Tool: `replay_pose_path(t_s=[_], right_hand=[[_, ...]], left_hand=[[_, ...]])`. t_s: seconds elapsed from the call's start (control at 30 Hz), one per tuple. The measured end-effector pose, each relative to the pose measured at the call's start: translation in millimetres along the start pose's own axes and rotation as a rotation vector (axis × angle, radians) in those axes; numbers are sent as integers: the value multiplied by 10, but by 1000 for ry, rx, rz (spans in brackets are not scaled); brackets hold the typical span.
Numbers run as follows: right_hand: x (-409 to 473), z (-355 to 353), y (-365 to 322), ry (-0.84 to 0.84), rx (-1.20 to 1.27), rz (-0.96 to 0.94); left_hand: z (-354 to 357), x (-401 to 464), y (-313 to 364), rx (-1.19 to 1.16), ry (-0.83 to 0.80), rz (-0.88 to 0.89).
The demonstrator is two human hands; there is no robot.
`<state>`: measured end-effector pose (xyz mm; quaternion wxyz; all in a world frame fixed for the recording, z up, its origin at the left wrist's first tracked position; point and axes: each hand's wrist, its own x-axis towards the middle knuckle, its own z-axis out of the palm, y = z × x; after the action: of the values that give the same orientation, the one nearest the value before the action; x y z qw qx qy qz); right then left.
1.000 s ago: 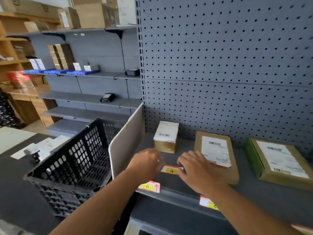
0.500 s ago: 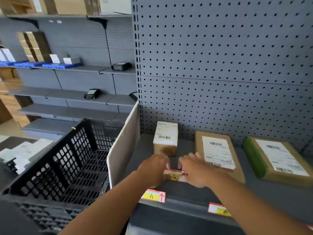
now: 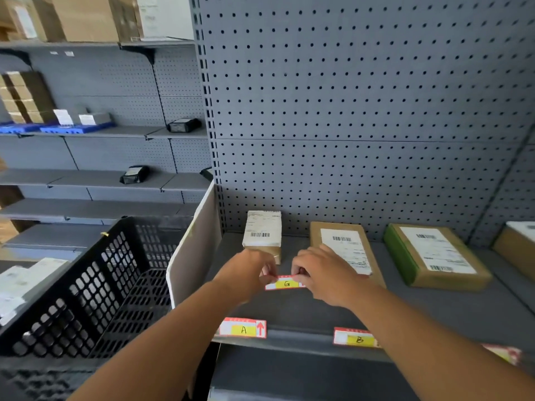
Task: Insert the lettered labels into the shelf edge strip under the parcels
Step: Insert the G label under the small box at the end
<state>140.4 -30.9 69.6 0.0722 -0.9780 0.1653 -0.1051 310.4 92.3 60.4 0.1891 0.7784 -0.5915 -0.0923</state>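
A red-and-white label with a yellow patch marked G [image 3: 285,284] is pinched at its two ends above the grey shelf [image 3: 434,311], just in front of the parcels. My left hand [image 3: 249,274] holds its left end and my right hand [image 3: 324,273] holds its right end. In the shelf edge strip [image 3: 298,340] sit a label marked A [image 3: 243,329] with a red arrow and a label marked B [image 3: 355,338]; a third label [image 3: 503,353] at the right is blurred. Behind the hands stand a small white-topped parcel [image 3: 262,231], a flat brown parcel [image 3: 344,247] and a green-edged parcel [image 3: 434,253].
A black plastic crate [image 3: 86,285] stands at the left, against a white divider panel [image 3: 194,250]. Grey pegboard [image 3: 347,111] backs the shelf. Another parcel [image 3: 518,244] shows at the far right. Shelves at the back left hold boxes and small dark items.
Both hands have lifted the G label slightly and hold it by its ends. The camera has swung right and tilted down, so the A and B labels show more clearly.
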Motion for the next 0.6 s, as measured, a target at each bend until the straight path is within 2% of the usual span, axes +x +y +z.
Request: replay_pose_path(t_s=[0.3,0.6], right_hand=[[-393,-295,195,59,-28,125],[-1383,-659,478,152,-123,342]], left_hand=[[29,179,449,18,6,147],[355,476,1305,-54,-43,488]])
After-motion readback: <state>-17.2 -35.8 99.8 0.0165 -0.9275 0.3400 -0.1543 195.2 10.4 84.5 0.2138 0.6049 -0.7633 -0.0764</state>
